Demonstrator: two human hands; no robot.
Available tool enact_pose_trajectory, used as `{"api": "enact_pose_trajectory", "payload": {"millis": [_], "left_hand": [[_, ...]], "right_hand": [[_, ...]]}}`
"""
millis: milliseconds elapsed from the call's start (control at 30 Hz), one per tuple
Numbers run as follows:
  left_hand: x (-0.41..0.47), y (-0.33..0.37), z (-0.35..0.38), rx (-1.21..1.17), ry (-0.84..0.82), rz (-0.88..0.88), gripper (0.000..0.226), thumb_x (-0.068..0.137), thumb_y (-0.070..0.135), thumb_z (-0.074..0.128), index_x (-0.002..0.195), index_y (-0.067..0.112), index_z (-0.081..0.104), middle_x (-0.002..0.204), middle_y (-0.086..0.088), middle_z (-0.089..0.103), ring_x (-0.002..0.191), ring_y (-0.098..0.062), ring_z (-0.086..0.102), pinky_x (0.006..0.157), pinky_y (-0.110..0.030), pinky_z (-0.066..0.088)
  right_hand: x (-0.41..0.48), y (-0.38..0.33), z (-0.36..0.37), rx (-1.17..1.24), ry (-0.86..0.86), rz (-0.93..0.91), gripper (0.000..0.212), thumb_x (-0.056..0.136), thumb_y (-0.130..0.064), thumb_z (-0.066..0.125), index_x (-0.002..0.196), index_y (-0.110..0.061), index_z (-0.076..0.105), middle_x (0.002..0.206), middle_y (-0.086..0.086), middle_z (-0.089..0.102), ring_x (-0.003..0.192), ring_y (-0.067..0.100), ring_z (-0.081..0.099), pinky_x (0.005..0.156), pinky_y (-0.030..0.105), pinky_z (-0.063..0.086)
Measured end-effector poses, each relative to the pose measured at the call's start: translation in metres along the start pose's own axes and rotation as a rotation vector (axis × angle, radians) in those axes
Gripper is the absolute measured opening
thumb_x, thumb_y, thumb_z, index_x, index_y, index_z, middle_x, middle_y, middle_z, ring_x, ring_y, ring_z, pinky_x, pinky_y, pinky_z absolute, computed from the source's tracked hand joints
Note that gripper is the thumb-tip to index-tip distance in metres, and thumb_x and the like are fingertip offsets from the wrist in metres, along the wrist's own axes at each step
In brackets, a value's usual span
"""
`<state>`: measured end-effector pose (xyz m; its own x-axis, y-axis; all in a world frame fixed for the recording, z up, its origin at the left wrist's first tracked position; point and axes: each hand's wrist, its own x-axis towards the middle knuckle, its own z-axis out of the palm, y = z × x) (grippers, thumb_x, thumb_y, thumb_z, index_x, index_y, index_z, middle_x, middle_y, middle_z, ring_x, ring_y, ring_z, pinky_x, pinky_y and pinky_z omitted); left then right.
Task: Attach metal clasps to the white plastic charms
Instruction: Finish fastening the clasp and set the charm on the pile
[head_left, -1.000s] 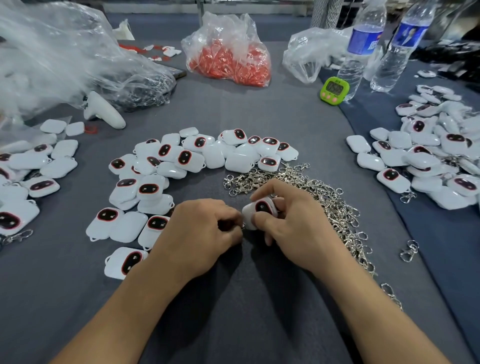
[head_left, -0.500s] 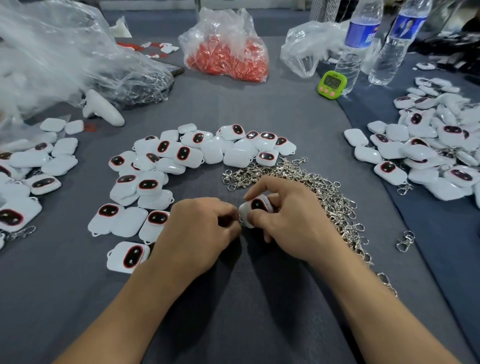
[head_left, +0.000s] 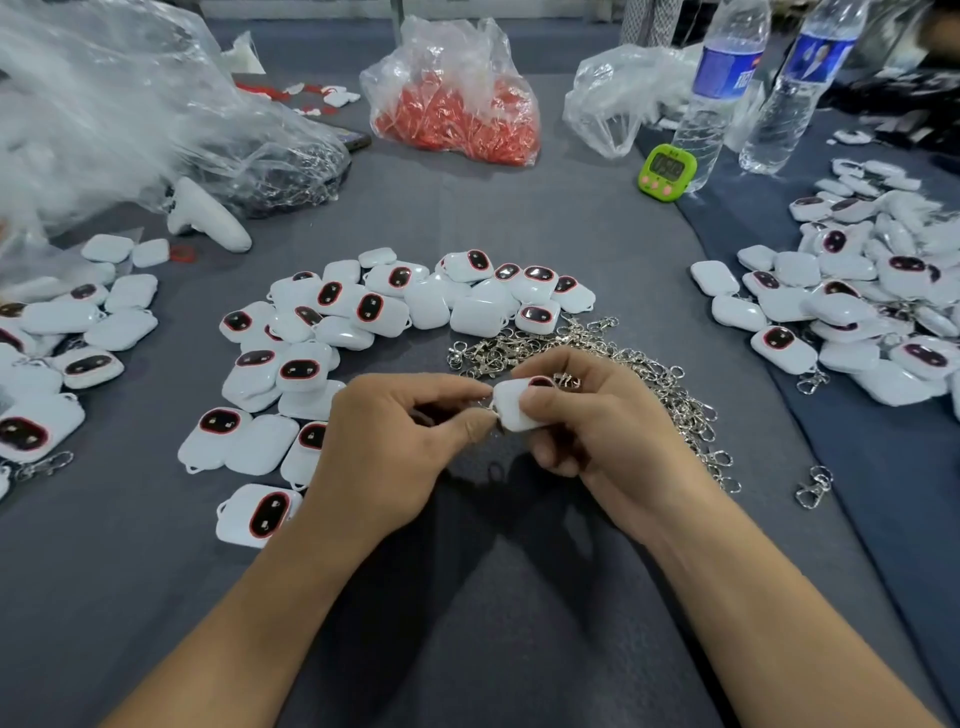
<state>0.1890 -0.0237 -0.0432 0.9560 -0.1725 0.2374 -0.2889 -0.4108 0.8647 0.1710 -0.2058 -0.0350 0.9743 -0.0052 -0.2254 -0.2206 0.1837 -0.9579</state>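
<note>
Since one second ago the right hand (head_left: 597, 415) has turned the white plastic charm (head_left: 514, 410), a small rounded piece with a dark red-ringed face. Before, the face looked up; now mostly the plain white back shows. The left hand (head_left: 384, 447) has stretched its thumb and forefinger closer to the charm's corner.

Both hands work over the middle of the grey cloth-covered bench (head_left: 467, 597). The right one holds the charm between thumb and curled fingers. The left one pinches a silver metal clasp (head_left: 487, 407) against the charm's corner, though only a glint of it shows.

I think the step in hand is hooking the clasp into the charm's little loop; I cannot tell if it is already through. The next move asks for a small, exact twist while the right hand keeps the charm steady.

A heap of loose silver clasps (head_left: 649, 374) lies just behind the right hand, and bare white charms (head_left: 363, 317) curve along its left side. Toward the right edge another pile of white charms (head_left: 857, 312) waits.
</note>
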Motion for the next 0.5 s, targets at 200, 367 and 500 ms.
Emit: {"api": "enact_pose_trajectory", "payload": {"millis": [200, 367, 500], "left_hand": [[0.003, 0.002, 0.003, -0.234, -0.104, -0.167, 0.007, 0.076, 0.024, 0.084, 0.073, 0.029, 0.081, 0.059, 0.002, 0.07, 0.05, -0.005, 0.056, 0.049, -0.018, 0.045], [0.001, 0.0, -0.002, -0.058, -0.268, -0.125, 0.006, 0.076, 0.028, 0.085, 0.078, 0.033, 0.081, 0.056, 0.01, 0.067, 0.048, 0.001, 0.049, 0.052, -0.013, 0.04], [-0.007, 0.002, 0.004, 0.142, -0.088, 0.041, 0.017, 0.075, 0.035, 0.08, 0.09, 0.041, 0.076, 0.07, 0.023, 0.071, 0.06, 0.004, 0.063, 0.058, -0.01, 0.044]], "right_hand": [[-0.005, -0.005, 0.0, 0.073, -0.042, 0.031, 0.023, 0.09, 0.006, 0.057, 0.089, -0.014, 0.069, 0.068, 0.011, 0.063, 0.039, 0.015, 0.045, 0.043, 0.021, 0.025], [-0.014, -0.001, 0.003, 0.006, -0.017, -0.079, 0.029, 0.09, 0.008, 0.058, 0.084, -0.017, 0.07, 0.064, 0.011, 0.06, 0.037, 0.014, 0.042, 0.037, 0.018, 0.026], [-0.015, 0.003, 0.01, 0.023, 0.051, -0.113, 0.019, 0.092, 0.009, 0.057, 0.095, -0.007, 0.068, 0.066, 0.009, 0.061, 0.039, 0.016, 0.044, 0.036, 0.02, 0.029]]}}
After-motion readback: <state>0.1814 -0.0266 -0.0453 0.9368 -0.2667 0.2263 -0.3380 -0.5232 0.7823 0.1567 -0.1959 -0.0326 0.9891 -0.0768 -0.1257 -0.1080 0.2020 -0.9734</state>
